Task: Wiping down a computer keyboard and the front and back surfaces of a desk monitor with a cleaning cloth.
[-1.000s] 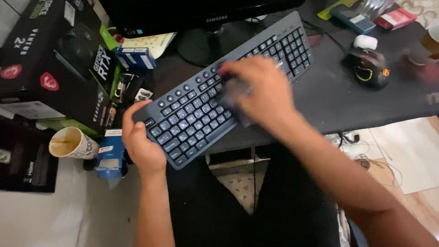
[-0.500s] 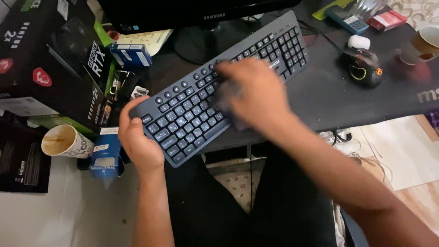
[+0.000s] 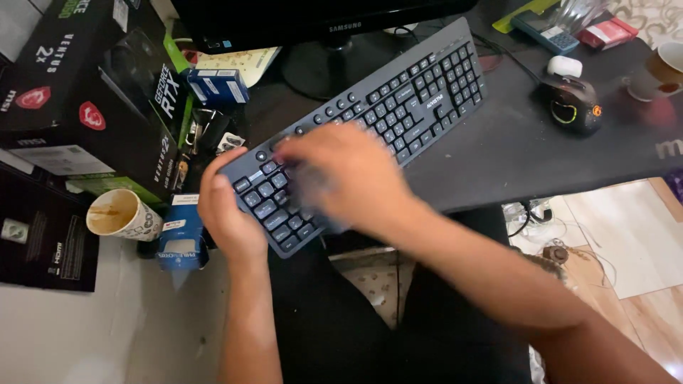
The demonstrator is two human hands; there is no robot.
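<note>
At the far left a big black graphics card box (image 3: 92, 107) lies on its side, with a flat black box (image 3: 43, 242) lower down beside it. In front of them an empty paper cup (image 3: 122, 215), stained brown inside, lies tipped over, and just right of it sits a small blue carton (image 3: 181, 235). Another small blue box (image 3: 217, 87) rests higher up, near the monitor's round stand (image 3: 320, 67).

The left hand (image 3: 231, 213) clasps the near left corner of the dark grey keyboard (image 3: 405, 99), fingers curled over its edge and thumb on top by the outer keys. The keyboard lies slanted across the front of the black desk mat (image 3: 526, 149), its left end jutting past the desk edge above the person's lap.

The right hand (image 3: 341, 178) lies palm down on the keyboard's left half, covering the keys there. It is blurred, and I cannot tell whether its fingers are closed on anything.

Farther right, well apart from the keyboard, a black mouse with an orange light (image 3: 573, 105) sits on the mat with a small white case (image 3: 565, 66) just behind it. At the far right edge stands a cup (image 3: 658, 71), and near the top lie a blue calculator (image 3: 544, 30) and a red packet (image 3: 608, 32).
</note>
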